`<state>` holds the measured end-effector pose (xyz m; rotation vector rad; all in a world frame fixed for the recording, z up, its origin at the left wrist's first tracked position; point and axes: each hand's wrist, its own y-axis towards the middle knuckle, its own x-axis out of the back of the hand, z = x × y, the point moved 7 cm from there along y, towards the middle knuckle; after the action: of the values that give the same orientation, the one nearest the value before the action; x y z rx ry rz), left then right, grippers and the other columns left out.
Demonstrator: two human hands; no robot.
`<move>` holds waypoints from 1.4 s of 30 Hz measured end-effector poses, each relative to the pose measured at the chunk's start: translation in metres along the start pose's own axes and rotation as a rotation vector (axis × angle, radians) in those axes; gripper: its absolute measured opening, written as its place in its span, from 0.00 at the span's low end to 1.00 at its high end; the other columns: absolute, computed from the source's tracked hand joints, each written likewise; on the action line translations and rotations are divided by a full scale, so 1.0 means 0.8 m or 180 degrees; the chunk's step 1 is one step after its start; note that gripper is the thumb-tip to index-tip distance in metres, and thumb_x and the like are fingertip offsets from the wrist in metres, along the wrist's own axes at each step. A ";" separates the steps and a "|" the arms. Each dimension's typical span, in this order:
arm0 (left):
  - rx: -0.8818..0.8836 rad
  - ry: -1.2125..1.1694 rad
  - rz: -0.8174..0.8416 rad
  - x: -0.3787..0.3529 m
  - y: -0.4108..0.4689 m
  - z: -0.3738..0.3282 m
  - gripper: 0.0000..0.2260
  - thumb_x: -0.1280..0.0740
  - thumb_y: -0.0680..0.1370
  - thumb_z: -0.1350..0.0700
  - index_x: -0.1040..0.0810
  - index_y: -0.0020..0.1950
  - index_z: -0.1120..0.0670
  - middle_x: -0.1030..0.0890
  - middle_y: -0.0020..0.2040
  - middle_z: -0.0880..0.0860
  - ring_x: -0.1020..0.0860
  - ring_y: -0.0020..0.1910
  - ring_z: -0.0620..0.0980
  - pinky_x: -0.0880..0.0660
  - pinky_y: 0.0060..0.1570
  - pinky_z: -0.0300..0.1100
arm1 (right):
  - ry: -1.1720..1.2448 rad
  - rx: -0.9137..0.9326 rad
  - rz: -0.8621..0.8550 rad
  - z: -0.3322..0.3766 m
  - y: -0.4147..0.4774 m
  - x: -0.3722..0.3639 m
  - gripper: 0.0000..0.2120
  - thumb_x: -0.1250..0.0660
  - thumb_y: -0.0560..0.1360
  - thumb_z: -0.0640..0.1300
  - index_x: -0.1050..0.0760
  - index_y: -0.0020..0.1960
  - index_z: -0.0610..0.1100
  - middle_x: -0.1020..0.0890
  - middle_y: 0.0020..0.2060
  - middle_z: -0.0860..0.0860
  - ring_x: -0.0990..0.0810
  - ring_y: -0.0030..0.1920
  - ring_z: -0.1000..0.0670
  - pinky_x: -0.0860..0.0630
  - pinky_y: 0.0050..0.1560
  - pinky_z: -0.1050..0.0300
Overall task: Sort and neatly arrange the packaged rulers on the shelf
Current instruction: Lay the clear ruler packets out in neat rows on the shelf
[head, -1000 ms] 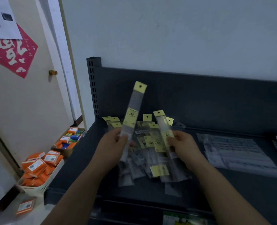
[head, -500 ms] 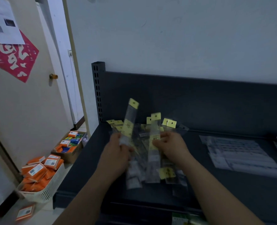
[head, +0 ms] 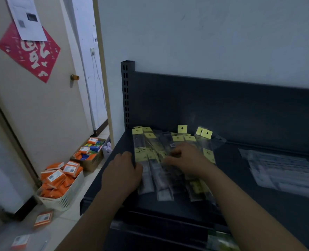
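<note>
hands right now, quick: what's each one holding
Left hand: at the left edge of the rulers; grip cannot be told.
Right hand: blurred, fingers bent on the rulers; grip cannot be told.

Dim indoor light with a cool cast. The pale wall [head: 204, 33] is brightest, and the dark shelf [head: 240, 109] swallows detail. Motion blur smears the right hand [head: 184, 160]; the left hand [head: 123, 173] is sharper. Wide-angle distortion bows the door [head: 41, 109] at the left edge. Lower corners are soft.
</note>
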<state>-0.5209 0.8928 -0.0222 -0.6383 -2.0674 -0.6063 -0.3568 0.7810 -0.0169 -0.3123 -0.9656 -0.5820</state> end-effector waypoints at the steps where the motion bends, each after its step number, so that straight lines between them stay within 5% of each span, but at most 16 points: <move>1: -0.0015 -0.0018 -0.0010 0.001 0.000 0.000 0.10 0.39 0.78 0.48 0.27 0.53 0.52 0.25 0.48 0.51 0.25 0.46 0.50 0.28 0.43 0.44 | 0.0167 -0.0013 -0.0090 -0.003 0.000 0.004 0.21 0.34 0.75 0.47 0.35 0.26 0.46 0.32 0.24 0.52 0.34 0.25 0.54 0.36 0.30 0.59; 6: -0.0031 -0.0043 -0.0003 -0.003 0.000 -0.004 0.08 0.39 0.78 0.47 0.27 0.50 0.51 0.25 0.46 0.50 0.24 0.45 0.51 0.24 0.47 0.49 | 0.0988 -0.0556 -0.0620 -0.037 -0.006 0.032 0.20 0.39 0.76 0.39 0.37 0.26 0.42 0.35 0.22 0.52 0.39 0.25 0.53 0.43 0.28 0.60; 9: -0.0103 -0.0104 -0.0026 -0.005 0.004 -0.013 0.14 0.38 0.78 0.47 0.26 0.60 0.51 0.24 0.53 0.53 0.25 0.54 0.54 0.25 0.53 0.49 | 0.1408 -0.0843 -0.0754 -0.057 -0.010 0.044 0.14 0.38 0.76 0.41 0.25 0.36 0.33 0.27 0.29 0.47 0.30 0.31 0.51 0.36 0.33 0.59; 14: -0.0200 0.0275 0.0178 -0.025 0.043 -0.054 0.27 0.38 0.75 0.36 0.28 0.67 0.50 0.28 0.66 0.56 0.32 0.65 0.58 0.33 0.63 0.51 | 0.2574 -0.0812 -0.0488 -0.052 -0.017 0.048 0.09 0.43 0.79 0.33 0.24 0.49 0.38 0.19 0.37 0.42 0.19 0.36 0.46 0.20 0.41 0.50; 17: 0.0229 0.0456 0.0558 -0.048 0.069 -0.065 0.38 0.39 0.71 0.29 0.34 0.71 0.55 0.36 0.72 0.59 0.38 0.70 0.62 0.36 0.66 0.56 | 0.2326 -0.0752 -0.0313 -0.050 -0.018 0.051 0.07 0.42 0.78 0.32 0.27 0.51 0.34 0.22 0.35 0.41 0.23 0.30 0.49 0.25 0.32 0.57; 19: 0.0316 0.0450 0.0667 -0.061 0.074 -0.066 0.40 0.37 0.70 0.30 0.38 0.74 0.52 0.40 0.74 0.59 0.42 0.72 0.62 0.40 0.67 0.57 | 0.2032 -0.0739 -0.0320 -0.050 -0.014 0.049 0.04 0.38 0.77 0.36 0.27 0.50 0.36 0.19 0.37 0.41 0.19 0.33 0.46 0.21 0.36 0.54; 23: 0.0338 0.0176 0.0799 -0.064 0.080 -0.059 0.29 0.33 0.73 0.38 0.36 0.71 0.42 0.40 0.74 0.55 0.42 0.72 0.61 0.41 0.68 0.55 | 0.1974 -0.0893 -0.0373 -0.064 -0.003 0.039 0.05 0.35 0.76 0.37 0.26 0.51 0.37 0.16 0.38 0.40 0.16 0.37 0.45 0.18 0.43 0.47; 26: 0.0407 0.0119 0.0781 -0.060 0.085 -0.062 0.25 0.34 0.72 0.42 0.31 0.68 0.46 0.36 0.72 0.56 0.39 0.70 0.61 0.37 0.67 0.55 | 0.2260 -0.1017 -0.0364 -0.077 -0.002 0.036 0.08 0.40 0.76 0.31 0.26 0.54 0.33 0.17 0.42 0.36 0.17 0.36 0.46 0.18 0.40 0.52; 30: 0.0508 0.0520 0.0561 -0.064 0.075 -0.076 0.47 0.33 0.66 0.29 0.40 0.73 0.60 0.38 0.73 0.61 0.40 0.72 0.61 0.38 0.68 0.55 | 0.2454 -0.1050 -0.0329 -0.079 -0.004 0.033 0.07 0.40 0.76 0.30 0.25 0.51 0.34 0.16 0.41 0.37 0.16 0.36 0.47 0.18 0.42 0.52; 34: 0.0383 0.0186 0.0454 -0.061 0.075 -0.078 0.39 0.28 0.70 0.40 0.37 0.69 0.63 0.31 0.67 0.60 0.33 0.67 0.59 0.33 0.66 0.48 | 0.2593 -0.1042 -0.0290 -0.079 -0.009 0.032 0.07 0.40 0.76 0.29 0.25 0.49 0.36 0.16 0.41 0.37 0.16 0.37 0.47 0.18 0.41 0.55; 36: 0.0558 -0.0412 0.0481 -0.058 0.079 -0.067 0.29 0.25 0.69 0.49 0.32 0.63 0.62 0.25 0.59 0.59 0.25 0.58 0.57 0.24 0.52 0.46 | 0.2692 -0.1003 -0.0303 -0.078 -0.011 0.033 0.07 0.40 0.76 0.29 0.25 0.50 0.36 0.16 0.42 0.37 0.17 0.37 0.47 0.18 0.40 0.56; 38: 0.0644 -0.0774 0.0410 -0.050 0.077 -0.058 0.18 0.26 0.70 0.56 0.29 0.54 0.59 0.23 0.48 0.55 0.22 0.49 0.55 0.27 0.38 0.42 | 0.2720 -0.0927 -0.0377 -0.075 -0.013 0.036 0.06 0.38 0.76 0.31 0.26 0.51 0.36 0.17 0.42 0.37 0.16 0.38 0.46 0.18 0.43 0.52; 42: 0.0553 -0.1471 0.0145 -0.034 0.066 -0.054 0.07 0.34 0.76 0.56 0.28 0.40 0.53 0.25 0.36 0.51 0.23 0.38 0.53 0.28 0.34 0.42 | 0.2504 -0.0579 -0.0482 -0.061 -0.016 0.042 0.06 0.36 0.78 0.41 0.25 0.54 0.42 0.16 0.41 0.43 0.18 0.35 0.52 0.21 0.37 0.55</move>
<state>-0.4483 0.9001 -0.0135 -0.7744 -2.4909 -0.2611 -0.3166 0.7354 -0.0154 -0.1450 -0.1769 -0.8466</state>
